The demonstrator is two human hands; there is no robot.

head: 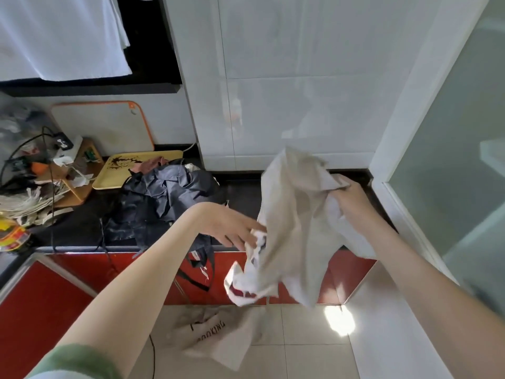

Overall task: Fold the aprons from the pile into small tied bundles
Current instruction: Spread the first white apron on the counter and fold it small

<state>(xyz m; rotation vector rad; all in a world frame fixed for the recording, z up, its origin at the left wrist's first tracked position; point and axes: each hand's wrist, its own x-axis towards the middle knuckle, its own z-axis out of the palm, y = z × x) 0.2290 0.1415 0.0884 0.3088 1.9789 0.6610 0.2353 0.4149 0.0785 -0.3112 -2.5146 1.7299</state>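
Dark counter (240, 192): beige apron (295, 214) clamped in right grip (352, 203); left grip (229, 225) touches fold, closure unclear.

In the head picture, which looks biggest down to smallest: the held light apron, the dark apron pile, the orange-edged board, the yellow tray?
1. light apron, though it is nearest the camera.
2. dark apron pile.
3. orange-edged board, close behind the pile.
4. yellow tray, partly covered.

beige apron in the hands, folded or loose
Loose, not folded: the apron hangs crumpled in the air, right hand gripping its top, left hand pinching a lower edge.
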